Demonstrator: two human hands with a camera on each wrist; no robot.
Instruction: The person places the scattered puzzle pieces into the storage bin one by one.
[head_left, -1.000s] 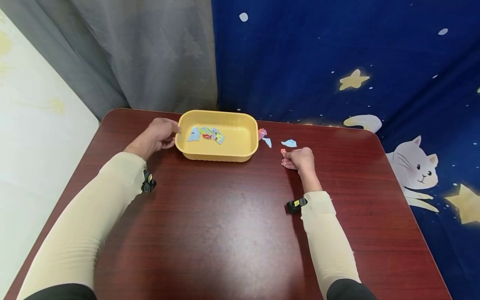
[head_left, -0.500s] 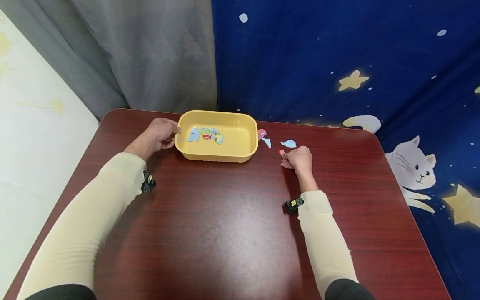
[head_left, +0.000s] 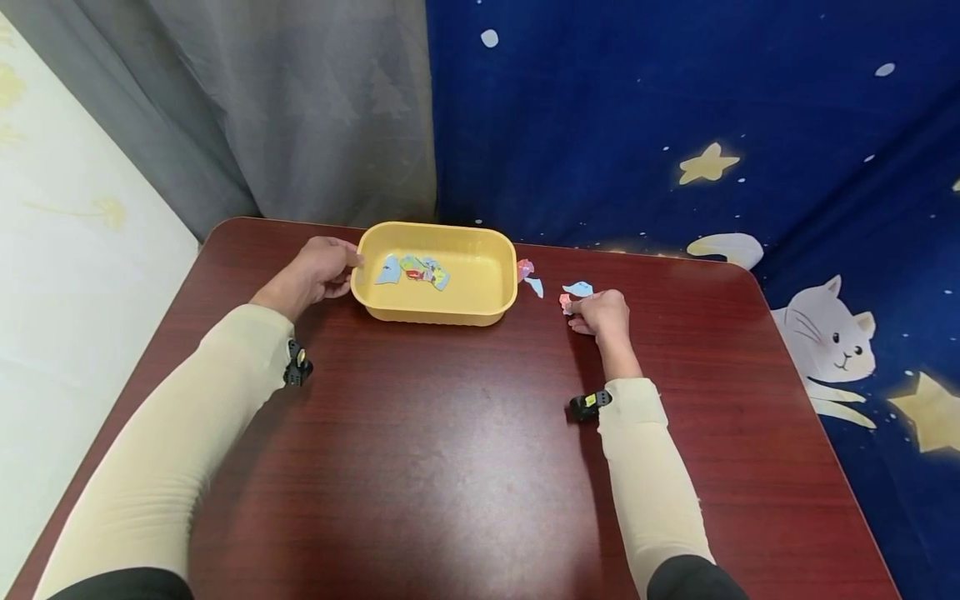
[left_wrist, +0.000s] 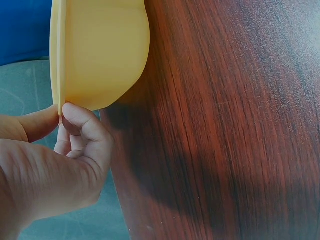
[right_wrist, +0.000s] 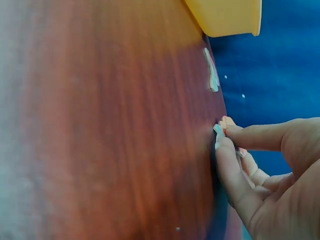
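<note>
A yellow plastic basin (head_left: pixel 480 275) stands near the table's far edge. My left hand (head_left: pixel 318 267) pinches its left rim between thumb and forefinger, as the left wrist view shows up close. Inside the basin lie a pale blue puzzle piece (head_left: pixel 387 270) and several colourful pieces (head_left: pixel 425 271), overlapping. To the right of the basin, my right hand (head_left: pixel 603 315) pinches a small red-pink puzzle piece (head_left: pixel 565 303) by thumb and fingertips. In the right wrist view that piece (right_wrist: pixel 218 131) is partly covered by the fingers. Just beyond the hand is a light blue piece (head_left: pixel 578 288).
A pink-purple piece (head_left: pixel 525 268) and a narrow pale blue piece (head_left: pixel 534 286) lie beside the basin's right end. Grey (head_left: pixel 322 108) and blue starry curtains (head_left: pixel 570 125) hang behind the brown table (head_left: pixel 420 467). A white wall is at the left.
The red-pink piece shows more of its surface now, and my right hand has shifted only slightly. My left hand and the basin have stayed in place.
</note>
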